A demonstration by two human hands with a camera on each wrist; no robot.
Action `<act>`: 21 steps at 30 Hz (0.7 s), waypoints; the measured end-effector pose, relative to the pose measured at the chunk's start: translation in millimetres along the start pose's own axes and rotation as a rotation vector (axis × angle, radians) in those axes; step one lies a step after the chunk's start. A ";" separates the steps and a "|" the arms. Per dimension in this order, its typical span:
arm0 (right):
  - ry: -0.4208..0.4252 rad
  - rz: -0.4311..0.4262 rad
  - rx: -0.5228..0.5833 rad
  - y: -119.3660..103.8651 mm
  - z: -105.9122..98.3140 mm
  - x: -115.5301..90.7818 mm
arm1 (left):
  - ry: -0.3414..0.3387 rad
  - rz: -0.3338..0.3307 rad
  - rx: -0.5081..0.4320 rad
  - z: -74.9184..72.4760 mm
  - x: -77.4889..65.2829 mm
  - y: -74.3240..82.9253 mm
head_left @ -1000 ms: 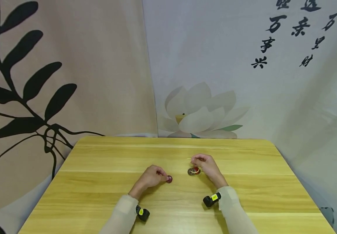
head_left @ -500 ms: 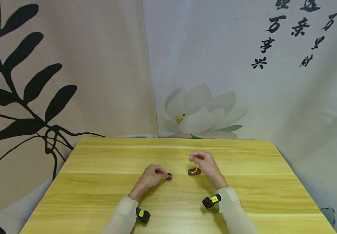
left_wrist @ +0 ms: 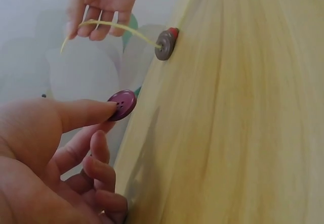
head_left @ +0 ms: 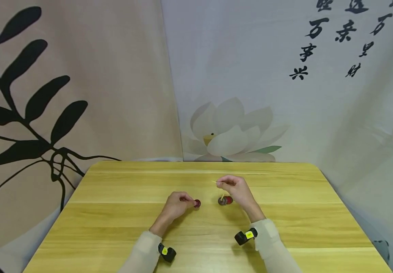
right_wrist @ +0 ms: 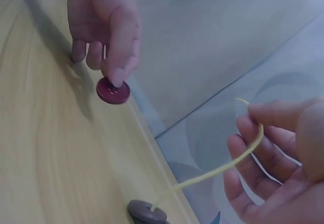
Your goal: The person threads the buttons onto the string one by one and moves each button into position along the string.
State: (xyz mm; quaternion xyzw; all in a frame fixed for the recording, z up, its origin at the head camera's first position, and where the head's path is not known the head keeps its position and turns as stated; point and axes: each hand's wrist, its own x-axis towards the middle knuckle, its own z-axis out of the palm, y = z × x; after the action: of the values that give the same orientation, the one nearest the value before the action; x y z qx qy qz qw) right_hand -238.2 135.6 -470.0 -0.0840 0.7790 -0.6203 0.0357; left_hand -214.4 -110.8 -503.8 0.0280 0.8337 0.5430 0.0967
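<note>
My left hand [head_left: 177, 204] pinches a round maroon button [left_wrist: 123, 105] between thumb and forefinger, its holes facing up. To the right, my right hand [head_left: 236, 189] pinches a yellow cord [right_wrist: 212, 172] near its tip, and a short free end sticks out past the fingers. From there the cord runs down into a grey-brown button [right_wrist: 147, 211] close over the table. Right behind that one in the left wrist view is a red piece [left_wrist: 174, 32], mostly hidden. A gap separates the maroon button from the cord's tip.
Both hands work over a light wooden table [head_left: 114, 227]. Black wrist cameras, such as the one on the right sleeve [head_left: 245, 236], hang near the tabletop. Beyond the far edge stands a cloth backdrop [head_left: 131, 94] with leaf and flower prints.
My right hand has moved a little left and away from me, lifting the cord off the red piece it had curved over. The left hand with the maroon button has edged slightly farther forward.
</note>
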 end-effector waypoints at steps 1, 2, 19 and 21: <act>-0.008 -0.005 0.001 -1.6 0.5 -0.5 | 0.009 0.001 -0.009 0.6 0.1 0.4; -0.015 -0.007 0.001 -2.2 0.9 -0.5 | 0.018 0.001 -0.014 1.1 0.2 0.8; -0.065 -0.056 -0.017 -7.5 16.6 -8.4 | 0.152 -0.039 -0.102 2.0 1.4 13.2; -0.071 -0.056 -0.023 -6.4 18.4 -8.5 | 0.164 -0.039 -0.108 1.9 2.0 15.0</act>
State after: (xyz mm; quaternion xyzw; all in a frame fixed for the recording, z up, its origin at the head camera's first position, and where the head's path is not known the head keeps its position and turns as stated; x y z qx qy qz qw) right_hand -226.3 118.1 -468.3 -0.1281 0.7818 -0.6086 0.0450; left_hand -216.9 -102.6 -491.1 -0.0381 0.8085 0.5858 0.0401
